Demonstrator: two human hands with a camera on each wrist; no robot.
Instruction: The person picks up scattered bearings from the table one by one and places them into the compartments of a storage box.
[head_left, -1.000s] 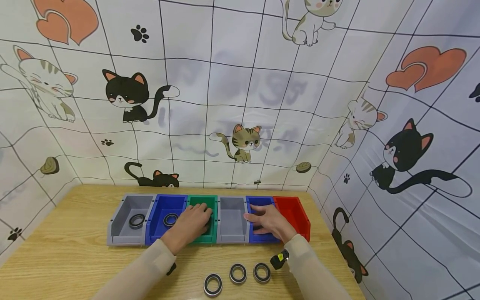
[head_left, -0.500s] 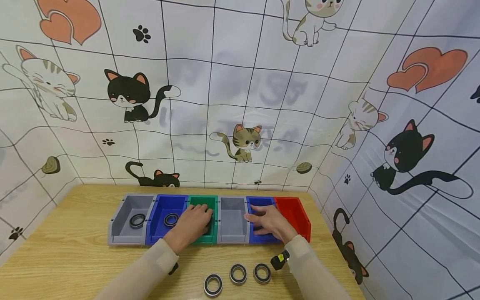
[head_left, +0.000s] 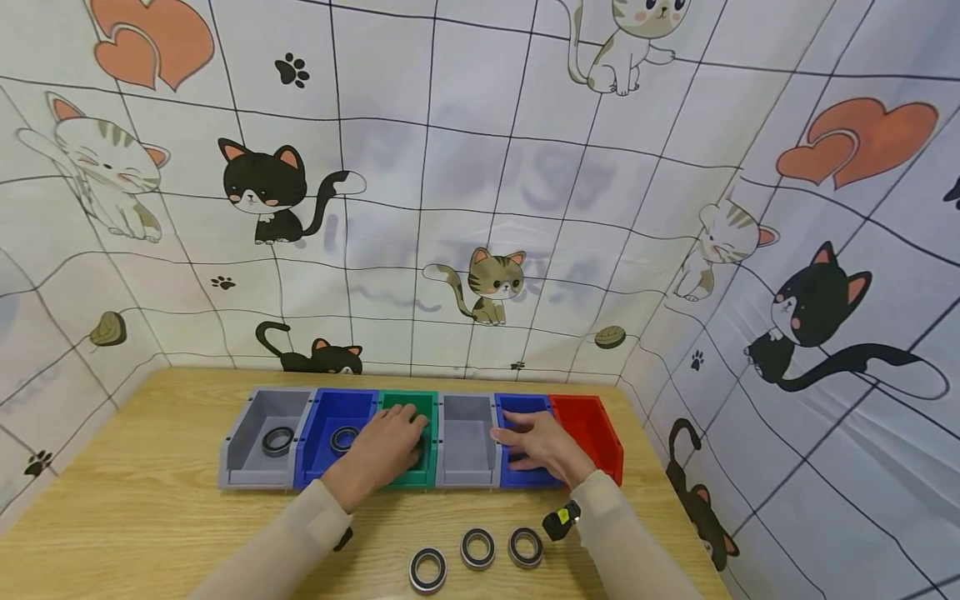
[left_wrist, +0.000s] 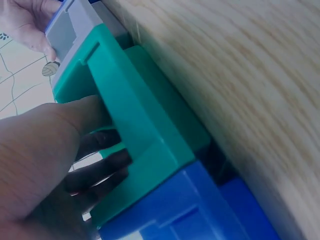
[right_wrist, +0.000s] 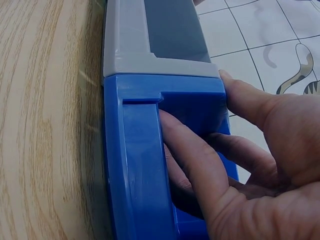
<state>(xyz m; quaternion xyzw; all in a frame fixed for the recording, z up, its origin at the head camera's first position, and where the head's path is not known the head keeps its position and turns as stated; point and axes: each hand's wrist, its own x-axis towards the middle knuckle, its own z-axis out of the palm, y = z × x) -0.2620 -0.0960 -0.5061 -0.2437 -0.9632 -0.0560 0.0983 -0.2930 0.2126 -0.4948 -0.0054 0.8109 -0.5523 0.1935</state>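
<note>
My left hand [head_left: 381, 450] reaches into the green bin [head_left: 429, 467]. In the left wrist view its bent fingers [left_wrist: 102, 167] dip inside and the front wall hides their tips, so I cannot tell whether they hold anything. Over at the right-hand blue bin [head_left: 517, 477], my right hand [head_left: 546, 443] has its fingers spread. One finger touches the divider beside the grey bin [head_left: 467, 446], and the others lie inside with no object seen between them. Bearings sit in the far-left grey bin, the bearing [head_left: 277, 442], and the left blue bin, another bearing [head_left: 343, 439].
Three ring bearings lie on the wooden table [head_left: 150, 517] before the bins: the left bearing [head_left: 415, 570], the middle bearing [head_left: 466, 555] and the right bearing [head_left: 514, 553]. A red bin [head_left: 588, 429] ends the row at right. A cat-print curtain [head_left: 375, 167] hangs behind.
Both hands stay in the same bins with the same pose. The whole head view has shifted slightly; the bearings have not moved on the table.
</note>
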